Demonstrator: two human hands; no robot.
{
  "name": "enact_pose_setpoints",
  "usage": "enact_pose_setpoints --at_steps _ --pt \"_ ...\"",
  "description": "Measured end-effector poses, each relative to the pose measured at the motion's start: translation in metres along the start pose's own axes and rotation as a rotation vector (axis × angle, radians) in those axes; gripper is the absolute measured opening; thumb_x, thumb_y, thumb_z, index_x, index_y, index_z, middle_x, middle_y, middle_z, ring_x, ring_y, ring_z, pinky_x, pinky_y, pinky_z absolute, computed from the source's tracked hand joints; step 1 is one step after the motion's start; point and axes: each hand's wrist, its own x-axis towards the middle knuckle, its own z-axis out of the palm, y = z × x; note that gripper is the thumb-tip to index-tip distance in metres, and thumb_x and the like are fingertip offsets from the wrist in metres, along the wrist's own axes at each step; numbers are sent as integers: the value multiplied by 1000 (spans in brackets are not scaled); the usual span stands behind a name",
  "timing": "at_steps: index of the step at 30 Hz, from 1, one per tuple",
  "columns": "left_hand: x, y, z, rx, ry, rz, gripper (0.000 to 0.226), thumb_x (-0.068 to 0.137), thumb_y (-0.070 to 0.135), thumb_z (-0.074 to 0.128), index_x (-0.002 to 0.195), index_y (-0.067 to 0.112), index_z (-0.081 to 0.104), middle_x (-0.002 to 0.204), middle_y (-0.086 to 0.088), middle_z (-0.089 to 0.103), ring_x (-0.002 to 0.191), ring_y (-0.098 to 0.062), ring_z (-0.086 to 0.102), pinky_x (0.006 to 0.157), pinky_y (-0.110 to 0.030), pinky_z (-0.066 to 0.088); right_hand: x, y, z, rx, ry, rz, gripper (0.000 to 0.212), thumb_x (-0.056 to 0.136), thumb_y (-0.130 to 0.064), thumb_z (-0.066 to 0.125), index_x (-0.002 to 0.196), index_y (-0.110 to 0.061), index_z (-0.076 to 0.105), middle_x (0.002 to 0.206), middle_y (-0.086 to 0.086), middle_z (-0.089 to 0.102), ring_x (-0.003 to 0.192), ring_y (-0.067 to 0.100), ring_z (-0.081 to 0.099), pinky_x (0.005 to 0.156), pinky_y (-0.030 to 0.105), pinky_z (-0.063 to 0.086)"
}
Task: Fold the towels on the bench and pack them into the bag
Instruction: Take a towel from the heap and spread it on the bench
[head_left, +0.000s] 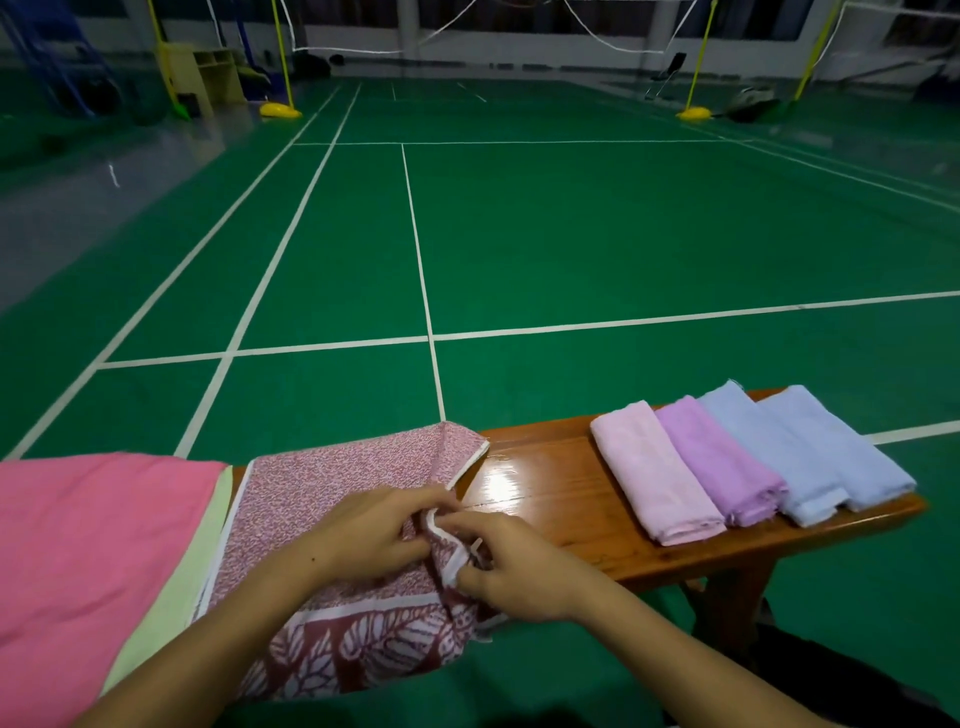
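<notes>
Grip (379, 535) on soft patterned towel (337, 499)

bench (566, 499): varnished wood, glossy, glare patch just right of the hands; patterned cloth (332, 499) under both hands: thin printed woven, matt; folded towels (748, 462) further right: soft matt terry; pink cloth (88, 530) left of hands: matt; floor (519, 234) beyond: smooth, slight sheen

Patterned red towel (332, 499) unfolded on bench (561, 499), four folded alongside
</notes>
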Motion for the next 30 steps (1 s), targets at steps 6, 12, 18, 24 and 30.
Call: enact_pose_setpoints --at_steps 6,12,18,24,30 --pt "-7 -14 -3 -141 76 -44 19 91 35 70 103 50 72 84 28 68 70 0 61 62 -31 50 -2 11 1 67 -35 91 45 93 -14 73 135 -20 58 120 -7 69 107 8 68 93 36 61" --pt "-18 -19 -10 -455 142 -108 19 91 6 77 97 24 79 83 6 77 66 -14 73 61 -34 61 -2 22 -6 115 -68 168 21 93 -23 79 109 -15 68 109 3 77 97 16 77 81 48 65" --pt "-26 -20 -21 -700 235 -134 18 90 -5 75 94 12 76 85 -7 76 71 -19 72 67 -38 62 3 21 -15 128 -37 135 15 92 -22 79 104 -16 73 105 1 76 98 16 74 78 41 65" --pt "-33 -13 -27 -844 275 -94 25 90 -12 71 91 13 74 94 -12 72 84 -27 72 74 -37 63 22 23 -11 44 89 125 10 98 -33 72 102 -23 72 104 -8 73 97 6 69 80 32 62" --pt "-38 -13 -29 -889 352 -43 26 88 -15 71 91 11 72 95 -14 68 88 -42 68 73 -44 63 53 25 4 102 403 46 8 98 -28 71 106 -27 72 126 -8 48 119 2 51 109 34 51"
